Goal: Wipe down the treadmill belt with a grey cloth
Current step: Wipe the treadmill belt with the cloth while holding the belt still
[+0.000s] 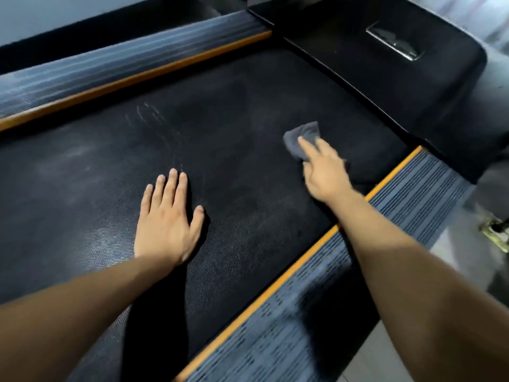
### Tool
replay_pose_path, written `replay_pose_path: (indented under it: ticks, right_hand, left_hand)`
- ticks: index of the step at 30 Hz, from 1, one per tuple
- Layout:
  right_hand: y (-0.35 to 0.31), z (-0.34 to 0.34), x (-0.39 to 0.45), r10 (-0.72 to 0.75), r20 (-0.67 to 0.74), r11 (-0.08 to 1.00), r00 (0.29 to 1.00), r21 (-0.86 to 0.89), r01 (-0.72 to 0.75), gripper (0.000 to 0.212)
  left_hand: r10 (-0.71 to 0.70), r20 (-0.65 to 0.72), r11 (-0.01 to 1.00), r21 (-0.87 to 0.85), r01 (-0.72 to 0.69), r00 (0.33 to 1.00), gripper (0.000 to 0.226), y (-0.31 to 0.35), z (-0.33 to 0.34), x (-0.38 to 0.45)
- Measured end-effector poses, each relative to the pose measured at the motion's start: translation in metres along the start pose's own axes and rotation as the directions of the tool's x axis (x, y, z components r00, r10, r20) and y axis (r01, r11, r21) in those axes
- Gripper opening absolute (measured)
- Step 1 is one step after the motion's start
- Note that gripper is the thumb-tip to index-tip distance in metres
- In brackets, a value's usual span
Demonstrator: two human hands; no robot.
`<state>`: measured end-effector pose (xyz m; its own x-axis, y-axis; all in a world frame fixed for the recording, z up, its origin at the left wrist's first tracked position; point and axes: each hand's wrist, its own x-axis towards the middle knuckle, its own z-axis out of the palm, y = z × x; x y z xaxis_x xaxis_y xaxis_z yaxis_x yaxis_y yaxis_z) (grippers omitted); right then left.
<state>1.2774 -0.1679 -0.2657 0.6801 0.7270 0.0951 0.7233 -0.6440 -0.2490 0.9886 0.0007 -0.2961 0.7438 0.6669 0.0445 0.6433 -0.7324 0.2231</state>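
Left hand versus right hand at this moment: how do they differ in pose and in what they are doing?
The left hand lies flat and empty on the treadmill belt, fingers extended; the right hand presses a bunched grey cloth onto the belt. The left hand sits nearer the belt's middle; the right hand is closer to the orange-edged side rail and the black front cover. The right hand looks motion-blurred; the left looks sharp. Both are bare and rest on the belt.

The belt point(220, 150) runs between two side rails: the left rail point(91, 70) and the right rail point(358, 271). The motor cover point(385, 78) lies at the belt's far end. The left hand point(168, 219) rests flat on the belt near its middle. The right hand point(325, 172) presses the cloth point(298, 139) onto the belt near the far right corner, beside the right rail.
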Motion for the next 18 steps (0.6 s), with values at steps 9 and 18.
replay_pose_path:
  ticks: [9, 18]
  right_hand:
    - [-0.039, 0.003, -0.045, -0.376, 0.182, 0.925, 0.909, 0.01, 0.381, 0.067]
    - [-0.043, -0.012, -0.054, 0.053, 0.106, 0.943, 0.993, -0.333, -0.014, 0.071]
  left_hand:
    - [0.002, -0.002, 1.0, -0.009, -0.002, 1.0, 0.076, 0.0, -0.002, 0.0]
    - [-0.013, 0.001, 1.0, 0.008, 0.013, 1.0, 0.077, 0.002, 0.0, 0.0]
